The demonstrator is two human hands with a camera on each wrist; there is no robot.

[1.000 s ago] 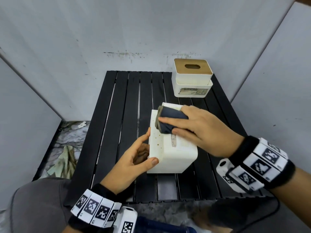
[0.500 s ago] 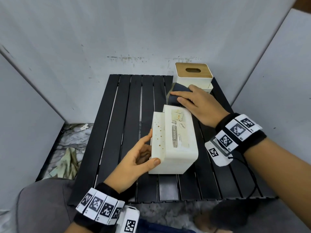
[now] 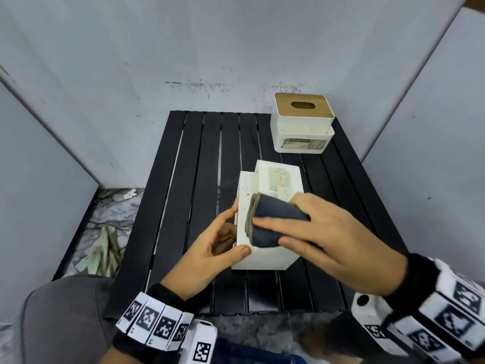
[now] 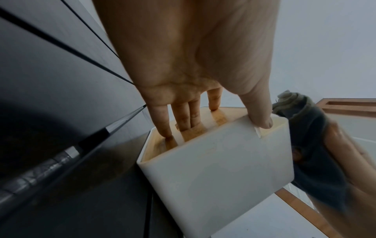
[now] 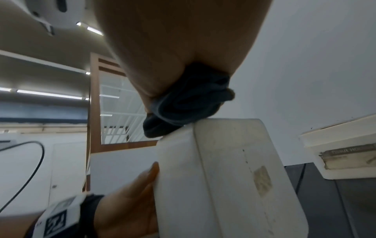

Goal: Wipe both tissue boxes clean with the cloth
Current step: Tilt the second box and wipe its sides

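- Two tissue boxes are on our black slatted table (image 3: 183, 206): the near tissue box (image 3: 265, 256) lies on its side at the middle, and the far tissue box (image 3: 301, 127), with a wooden lid, stands upright at the back right corner, well apart from the first.
- One cloth (image 3: 278, 222), dark blue and folded into a wad, sits on the upward face of the near box, toward its near end.
- Two hands are at work. Our right hand (image 3: 322, 232) holds the cloth, fingers and thumb curled round it, pressing it onto the box. Our left hand (image 3: 207, 253) grips the box's left side, thumb hooked over the near top edge.
- One pale green rag (image 3: 107, 248) lies on the marbled floor left of the table.
- From the head view we see brown specks and a worn label on the far part of the box's upward face, beyond the cloth.
- Only our left wrist view shows where the left fingers (image 4: 183, 119) go: all four reach straight into the box's open side and rest against its inner wall, with the thumb outside on the rim.
- Only our right wrist view shows the right-hand face of the box, with a faded yellowish patch, and the cloth bunched under the palm at the box's top edge.
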